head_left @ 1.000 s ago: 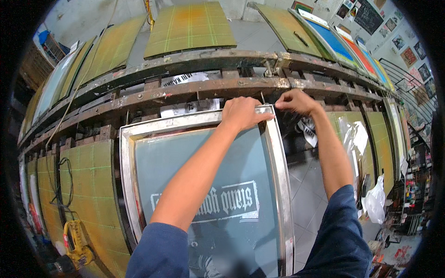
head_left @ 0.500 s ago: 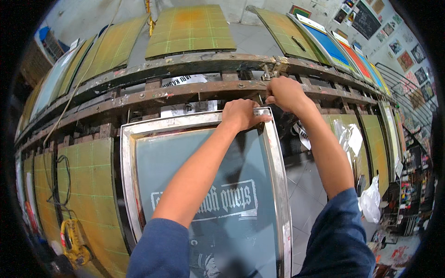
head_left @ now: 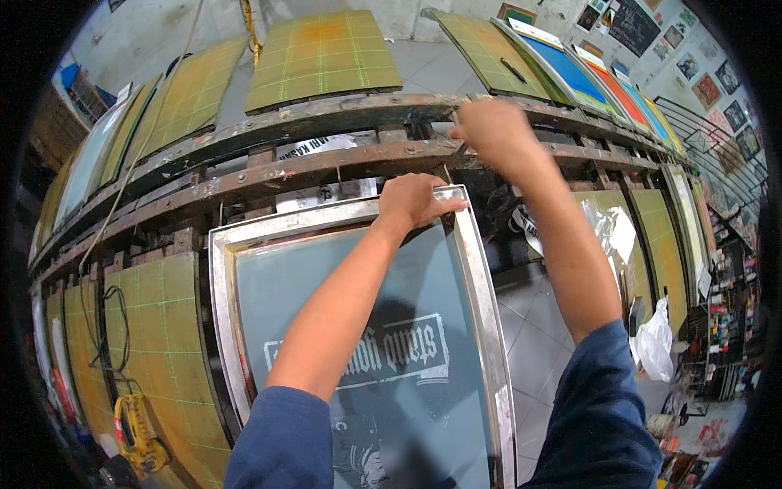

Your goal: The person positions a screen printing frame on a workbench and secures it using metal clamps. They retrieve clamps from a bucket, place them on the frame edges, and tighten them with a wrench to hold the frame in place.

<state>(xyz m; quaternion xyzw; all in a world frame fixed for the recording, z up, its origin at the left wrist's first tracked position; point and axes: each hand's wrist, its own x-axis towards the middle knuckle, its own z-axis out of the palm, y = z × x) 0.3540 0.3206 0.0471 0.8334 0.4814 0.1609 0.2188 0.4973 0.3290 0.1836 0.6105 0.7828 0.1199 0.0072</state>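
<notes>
The right hand [head_left: 489,134] has moved left along the far rusty rail [head_left: 326,122] and now pinches something there, too small to tell, while the left hand [head_left: 415,200] still grips the metal-framed screen's [head_left: 481,310] far-right corner, holding it against the near rail.

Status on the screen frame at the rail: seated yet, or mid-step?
Done: the metal-framed printing screen lies with its far edge up against the rusty rail. In hand: left hand grips that far edge, right hand works at the upper rail. Left: both hands on, nothing released.
</notes>
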